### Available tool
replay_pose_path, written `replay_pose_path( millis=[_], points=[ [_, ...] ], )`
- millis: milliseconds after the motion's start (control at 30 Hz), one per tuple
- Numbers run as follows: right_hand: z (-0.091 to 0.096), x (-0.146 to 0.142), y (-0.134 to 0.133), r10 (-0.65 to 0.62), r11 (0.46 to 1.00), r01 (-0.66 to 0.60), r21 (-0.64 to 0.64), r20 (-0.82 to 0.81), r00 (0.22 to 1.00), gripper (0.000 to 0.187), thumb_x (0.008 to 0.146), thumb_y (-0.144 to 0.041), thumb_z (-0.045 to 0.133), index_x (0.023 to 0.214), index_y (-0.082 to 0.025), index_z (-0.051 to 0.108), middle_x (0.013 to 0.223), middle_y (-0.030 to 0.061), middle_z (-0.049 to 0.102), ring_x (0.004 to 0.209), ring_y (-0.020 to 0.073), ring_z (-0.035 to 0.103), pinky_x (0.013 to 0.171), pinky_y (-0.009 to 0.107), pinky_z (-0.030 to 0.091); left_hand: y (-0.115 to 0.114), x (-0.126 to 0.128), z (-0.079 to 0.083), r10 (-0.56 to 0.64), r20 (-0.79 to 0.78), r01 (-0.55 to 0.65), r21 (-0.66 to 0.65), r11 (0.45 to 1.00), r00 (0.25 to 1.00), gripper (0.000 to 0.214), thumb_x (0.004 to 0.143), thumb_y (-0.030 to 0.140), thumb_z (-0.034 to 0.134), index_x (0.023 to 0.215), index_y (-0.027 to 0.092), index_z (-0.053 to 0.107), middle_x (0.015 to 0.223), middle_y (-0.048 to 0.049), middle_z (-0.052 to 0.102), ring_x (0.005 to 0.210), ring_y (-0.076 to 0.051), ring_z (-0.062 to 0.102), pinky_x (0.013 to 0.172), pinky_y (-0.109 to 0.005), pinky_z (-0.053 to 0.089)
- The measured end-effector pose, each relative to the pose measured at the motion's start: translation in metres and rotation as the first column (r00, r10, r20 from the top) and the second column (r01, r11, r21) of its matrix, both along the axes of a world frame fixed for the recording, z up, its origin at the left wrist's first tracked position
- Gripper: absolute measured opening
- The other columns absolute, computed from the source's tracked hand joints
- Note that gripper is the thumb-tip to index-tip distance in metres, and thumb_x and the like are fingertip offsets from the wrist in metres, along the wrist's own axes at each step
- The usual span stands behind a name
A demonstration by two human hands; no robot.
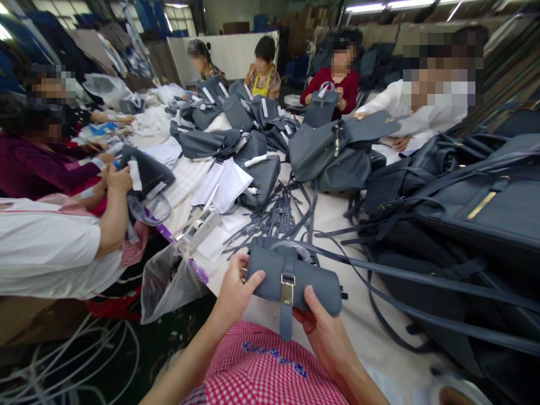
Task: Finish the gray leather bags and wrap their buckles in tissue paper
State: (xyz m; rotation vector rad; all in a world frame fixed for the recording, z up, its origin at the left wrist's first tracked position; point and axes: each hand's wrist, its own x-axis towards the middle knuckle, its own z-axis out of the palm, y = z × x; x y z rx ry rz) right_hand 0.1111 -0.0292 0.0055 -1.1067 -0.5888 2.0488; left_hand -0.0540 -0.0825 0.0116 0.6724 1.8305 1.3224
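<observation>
A small dark blue-grey bag (312, 281) with a front flap is held up at the near edge of the table. My left hand (238, 287) grips its left end, thumb on the front. The right hand (324, 326) closes on its lower right part, thumb on the flap and fingers underneath. A strap with a gold buckle (288, 289) runs down the middle of the flap, its tip hanging below the bag. Clear plastic wraps the handle (291, 246) on top. Just beyond lies a bunch of dark straps (280, 216).
Large dark backpacks (455, 219) pile up on the right, their long straps trailing over the table (337, 219). More bags (253, 124) and white paper (223, 183) lie ahead. A clear plastic bag (169, 281) hangs off the left edge. Several co-workers sit or stand around.
</observation>
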Motion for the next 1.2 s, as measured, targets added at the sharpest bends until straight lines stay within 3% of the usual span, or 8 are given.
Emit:
replay_pose_path(
  millis=[67, 133, 233, 433, 533, 733, 933, 1200],
  points=[
    [0.003, -0.001, 0.000, 0.009, 1.000, -0.010, -0.025, -0.009, 1.000, 0.063, 0.071, -0.036, 0.081, 0.128, -0.021, 0.056, 0.106, 0.0066, 0.075, 0.092, 0.0243, 0.072, 0.079, 0.040, 0.060, -0.009, -0.004, 0.008, 0.061, -0.359, -0.073, -0.019, 0.997, 0.931, 0.036, 0.077, 0.039, 0.063, 0.102, 0.018, 0.049, 0.084, -0.0006, 0.059, 0.072, -0.015, 0.057, 0.066, -0.029, 0.045],
    [0.004, -0.001, -0.002, 0.030, 0.999, -0.032, -0.043, -0.041, 0.999, 0.062, 0.071, -0.035, 0.081, 0.125, -0.019, 0.057, 0.103, 0.0075, 0.076, 0.089, 0.0255, 0.073, 0.078, 0.041, 0.061, -0.015, -0.002, 0.017, -0.127, -0.499, 0.067, -0.136, 0.988, 0.857, 0.025, 0.081, 0.043, 0.059, 0.086, 0.020, 0.051, 0.066, 0.0044, 0.053, 0.060, -0.013, 0.051, 0.059, -0.027, 0.038],
    [0.005, -0.002, -0.005, 0.065, 0.995, -0.071, -0.075, -0.077, 0.995, 0.053, 0.072, -0.035, 0.081, 0.117, -0.014, 0.063, 0.099, 0.0103, 0.077, 0.088, 0.0266, 0.073, 0.079, 0.041, 0.061, -0.014, 0.010, 0.029, -0.393, -0.541, 0.279, -0.283, 0.918, 0.743, 0.038, 0.077, 0.053, 0.064, 0.070, 0.020, 0.046, 0.055, 0.0065, 0.046, 0.052, -0.012, 0.045, 0.052, -0.026, 0.028],
    [0.005, 0.002, -0.008, 0.146, 0.966, -0.172, -0.195, -0.140, 0.979, 0.042, 0.077, -0.037, 0.076, 0.110, -0.011, 0.067, 0.101, 0.0129, 0.076, 0.088, 0.0265, 0.073, 0.079, 0.039, 0.061, 0.001, 0.028, 0.039, -0.517, -0.619, 0.332, -0.397, 0.856, 0.591, 0.061, 0.051, 0.068, 0.077, 0.076, 0.019, 0.050, 0.065, 0.0040, 0.053, 0.056, -0.014, 0.047, 0.051, -0.025, 0.025],
    [0.007, 0.005, -0.004, 0.096, 0.965, -0.138, -0.222, -0.188, 0.978, 0.043, 0.076, -0.033, 0.077, 0.112, -0.012, 0.065, 0.104, 0.0127, 0.075, 0.091, 0.0276, 0.073, 0.077, 0.039, 0.061, 0.000, 0.019, 0.044, -0.586, -0.609, 0.527, -0.301, 0.795, 0.535, 0.051, 0.061, 0.057, 0.077, 0.086, 0.018, 0.055, 0.076, 0.0014, 0.059, 0.065, -0.016, 0.054, 0.055, -0.025, 0.036],
    [0.013, 0.009, 0.001, 0.089, 0.954, -0.147, -0.260, -0.224, 0.971, 0.043, 0.077, -0.024, 0.075, 0.116, -0.010, 0.063, 0.108, 0.0158, 0.074, 0.090, 0.0295, 0.073, 0.074, 0.040, 0.062, -0.014, 0.000, 0.036, -0.424, -0.830, 0.755, -0.006, 0.656, 0.362, 0.021, 0.093, 0.015, 0.046, 0.107, 0.016, 0.062, 0.094, -0.0060, 0.063, 0.085, -0.015, 0.059, 0.072, -0.024, 0.049],
    [0.015, 0.009, -0.002, 0.114, 0.944, -0.174, -0.281, -0.217, 0.969, 0.042, 0.079, -0.025, 0.073, 0.115, -0.006, 0.062, 0.107, 0.0175, 0.074, 0.090, 0.0284, 0.073, 0.075, 0.039, 0.061, -0.015, 0.008, 0.022, -0.224, -0.958, 0.764, -0.008, 0.646, 0.179, 0.023, 0.095, 0.015, 0.043, 0.092, 0.013, 0.065, 0.077, -0.0042, 0.064, 0.064, -0.013, 0.055, 0.055, -0.023, 0.045],
    [0.014, 0.012, -0.005, 0.139, 0.943, -0.188, -0.275, -0.188, 0.972, 0.039, 0.081, -0.028, 0.072, 0.111, -0.005, 0.063, 0.100, 0.0182, 0.075, 0.084, 0.0276, 0.074, 0.075, 0.039, 0.061, -0.013, 0.011, 0.014, -0.295, -0.953, 0.775, -0.138, 0.616, 0.065, 0.034, 0.096, 0.017, 0.034, 0.078, 0.016, 0.062, 0.070, -0.0048, 0.060, 0.060, -0.014, 0.051, 0.053, -0.025, 0.045]
  ],
)
